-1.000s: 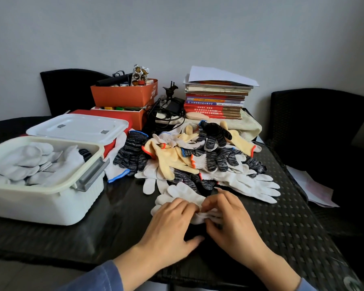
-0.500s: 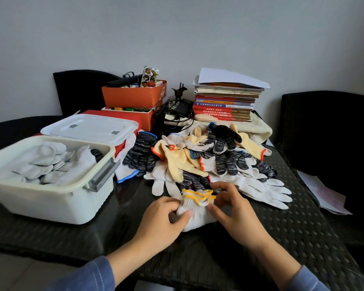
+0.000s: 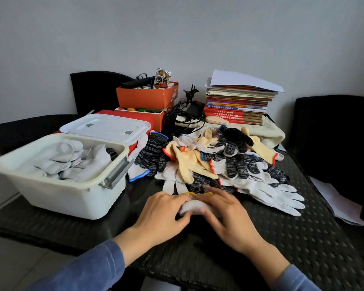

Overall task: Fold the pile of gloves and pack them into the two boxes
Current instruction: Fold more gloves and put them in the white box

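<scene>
1. A dark woven worktop (image 3: pixel 303 238) fills the lower half of the frame, with black chairs behind it at upper left and far right.
2. A white box (image 3: pixel 57 202) stands open at the left, white gloves lying packed inside it and one dark glove at its far right corner.
3. The pile (image 3: pixel 198 162) of loose gloves, white, yellow and dark speckled, sprawls across the centre, just right of the box.
4. A white lid (image 3: pixel 105 128) lies just behind the box.
5. Books (image 3: pixel 235 108) are stacked at the upper right, behind the pile.
6. Two orange cartons (image 3: pixel 147 97) sit one on the other, left of the books.
7. The left hand (image 3: pixel 162 213), low centre, has its grip clamped on a bundle, fingers curled over the top, thumb at the near side.
8. The right hand (image 3: pixel 225 217), blurred, lays its fingers over the same bundle, thumb against it, so its grip is closed on it too.
9. The bundle (image 3: pixel 190 205), a folded white glove with a yellow cuff, rests on the worktop between both hands, at the pile's near edge.
</scene>
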The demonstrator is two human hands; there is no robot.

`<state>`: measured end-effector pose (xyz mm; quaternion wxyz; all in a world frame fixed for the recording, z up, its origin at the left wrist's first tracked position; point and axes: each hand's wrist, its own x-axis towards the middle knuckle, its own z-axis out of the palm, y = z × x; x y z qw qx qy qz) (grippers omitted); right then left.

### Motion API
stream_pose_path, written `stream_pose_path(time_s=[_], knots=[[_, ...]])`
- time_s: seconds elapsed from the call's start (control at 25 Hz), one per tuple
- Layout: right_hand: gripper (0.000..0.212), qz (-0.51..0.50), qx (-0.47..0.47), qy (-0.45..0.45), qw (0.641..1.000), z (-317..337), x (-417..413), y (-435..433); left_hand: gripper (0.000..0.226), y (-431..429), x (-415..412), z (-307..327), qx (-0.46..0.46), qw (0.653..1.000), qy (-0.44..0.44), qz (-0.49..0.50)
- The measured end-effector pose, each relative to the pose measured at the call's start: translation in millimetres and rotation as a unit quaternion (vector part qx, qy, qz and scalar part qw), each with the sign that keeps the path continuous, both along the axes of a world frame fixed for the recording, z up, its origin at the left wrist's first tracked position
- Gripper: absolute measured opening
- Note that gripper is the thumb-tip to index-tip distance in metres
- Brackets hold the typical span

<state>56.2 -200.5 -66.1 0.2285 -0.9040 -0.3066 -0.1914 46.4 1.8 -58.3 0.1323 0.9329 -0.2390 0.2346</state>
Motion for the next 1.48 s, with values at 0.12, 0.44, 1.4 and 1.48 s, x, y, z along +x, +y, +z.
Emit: stream_pose_path(time_s=[0.12,0.44,1.4,1.48], knots=[[0.030,0.000,0.043,0.052,0.998,-1,-2,-4,0.027,3,-4,12,-0.004,1.000,-0.016,0.023],[0.012,0.100,0.359,0.229,0.899,88,14,89,0.029,71,-33,90,-0.157,0.982,-0.017,0.103],[0.047,-0.010,-0.153,0.219,0.964,98,122,384,0.033,271,17,96,-0.061,0.919,0.168,0.351],[0.048,-0.029,-0.150,0.196,0.969,101,119,380,0.032,269,16,98,-0.064,0.917,0.174,0.354]])
